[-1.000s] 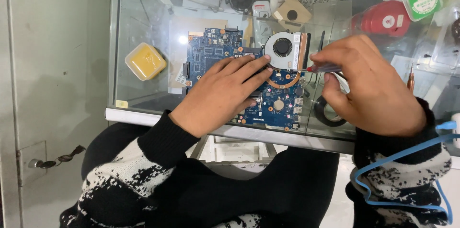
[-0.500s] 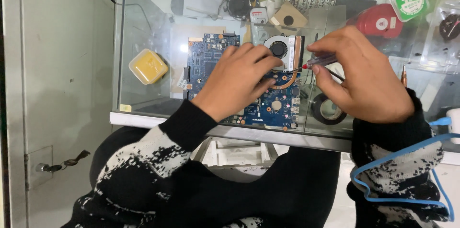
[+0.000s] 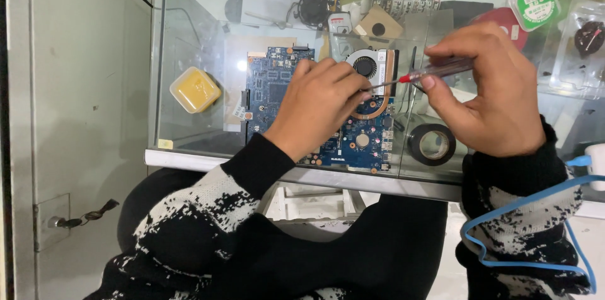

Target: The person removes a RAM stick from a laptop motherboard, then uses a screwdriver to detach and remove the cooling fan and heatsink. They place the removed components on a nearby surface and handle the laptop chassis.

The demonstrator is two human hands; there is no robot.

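A: Glass forms the surface (image 3: pixel 189 54) in front of you. What lies on it?

B: Largest item: a blue circuit board (image 3: pixel 271 89), flat on the glass, with a round cooling fan (image 3: pixel 368 63) and a copper heat pipe (image 3: pixel 378 111) at its right side.

A: Where is your left hand (image 3: pixel 315 108)?

B: Palm down on the board's centre, fingers curled, tips beside the fan. Its grip clamps nothing.

A: And your right hand (image 3: pixel 488 95)?

B: Its grip is clamped on a thin screwdriver (image 3: pixel 435 72), which lies nearly level, tip pointing left at the fan's edge.

A: Smaller items?

B: A yellow square tub (image 3: pixel 195 89) well left of the board; a black tape roll (image 3: pixel 432 144) just right of it.
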